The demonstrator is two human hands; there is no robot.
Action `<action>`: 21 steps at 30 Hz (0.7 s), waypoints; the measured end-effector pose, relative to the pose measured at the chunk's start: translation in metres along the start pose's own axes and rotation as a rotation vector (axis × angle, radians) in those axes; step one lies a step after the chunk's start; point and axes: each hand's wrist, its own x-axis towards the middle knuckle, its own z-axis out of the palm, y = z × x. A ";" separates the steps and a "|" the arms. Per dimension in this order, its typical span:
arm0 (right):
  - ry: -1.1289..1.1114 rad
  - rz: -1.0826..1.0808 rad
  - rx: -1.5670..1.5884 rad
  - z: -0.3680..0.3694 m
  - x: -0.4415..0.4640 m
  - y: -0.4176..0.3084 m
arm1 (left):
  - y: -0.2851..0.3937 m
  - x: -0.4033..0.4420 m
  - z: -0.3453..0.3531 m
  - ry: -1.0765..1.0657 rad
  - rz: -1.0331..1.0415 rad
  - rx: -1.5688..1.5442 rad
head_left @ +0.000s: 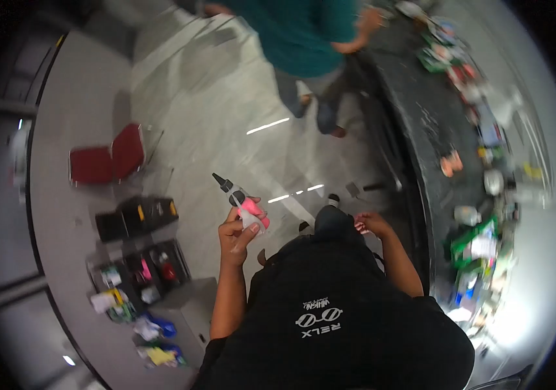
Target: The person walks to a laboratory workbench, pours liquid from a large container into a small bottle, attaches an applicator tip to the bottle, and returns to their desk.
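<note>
My left hand [234,235] is raised over the floor, its fingers wrapped round a squeeze bottle [251,209] with bright pink in it and a dark pointed nozzle that tilts up and to the left. A whitish, crumpled-looking piece shows between the bottle and my thumb. My right hand [373,224] hangs low beside my leg, close to the dark bench. Its fingers are curled at a small red-and-white thing [360,225], too small and blurred to name.
A long dark bench [414,97] runs along the right, cluttered with bottles, packets and a green bag [476,244]. Ahead stands a person in a teal shirt [310,32]. To the left are a red chair [106,159], a black case [136,218] and a bin of supplies [180,253].
</note>
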 end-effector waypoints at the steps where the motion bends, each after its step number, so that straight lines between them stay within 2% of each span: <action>1: 0.006 0.103 0.025 0.008 0.017 -0.017 | 0.001 0.004 -0.018 0.046 0.026 0.000; 2: 0.020 0.209 0.048 0.013 0.038 -0.036 | -0.001 0.007 -0.036 0.090 0.047 0.001; 5: 0.005 0.308 -0.084 -0.008 0.131 -0.065 | -0.013 0.012 -0.066 0.295 0.013 -0.083; 8: 0.024 0.305 -0.264 0.015 0.210 -0.149 | -0.032 0.040 -0.095 0.543 -0.033 -0.165; 9: 0.007 0.303 -0.302 0.025 0.242 -0.178 | -0.039 0.053 -0.109 0.601 -0.026 -0.091; 12: -0.123 0.273 -0.183 0.065 0.327 -0.243 | -0.021 0.103 -0.144 0.702 -0.076 -0.104; 14: -0.343 0.045 -0.853 0.104 0.393 -0.299 | -0.009 0.141 -0.173 0.709 -0.071 -0.076; 16: -0.199 -0.025 -0.794 0.179 0.384 -0.378 | 0.005 0.175 -0.193 0.716 0.103 0.033; 18: -0.371 -0.119 -0.662 0.227 0.386 -0.440 | 0.017 0.204 -0.206 0.780 0.090 -0.075; 21: -0.523 -0.329 -0.781 0.288 0.425 -0.500 | 0.016 0.244 -0.252 0.785 0.120 -0.068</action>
